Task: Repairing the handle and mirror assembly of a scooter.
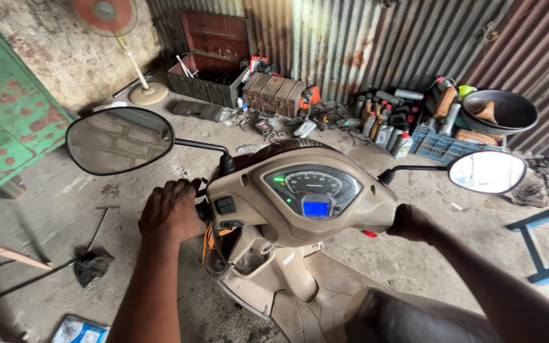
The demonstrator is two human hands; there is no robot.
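Wrapped tight around the scooter's left handlebar grip (197, 202), my left hand (171, 211) sat left of centre in the head view. My right hand (412, 223) closed on the right grip, mostly hidden behind the beige scooter (300, 209) dash at centre. Two mirrors (120, 140) stood out to either side. Oil bottles (386, 124) and a black basin (500, 112) lay upper right, against a corrugated wall.
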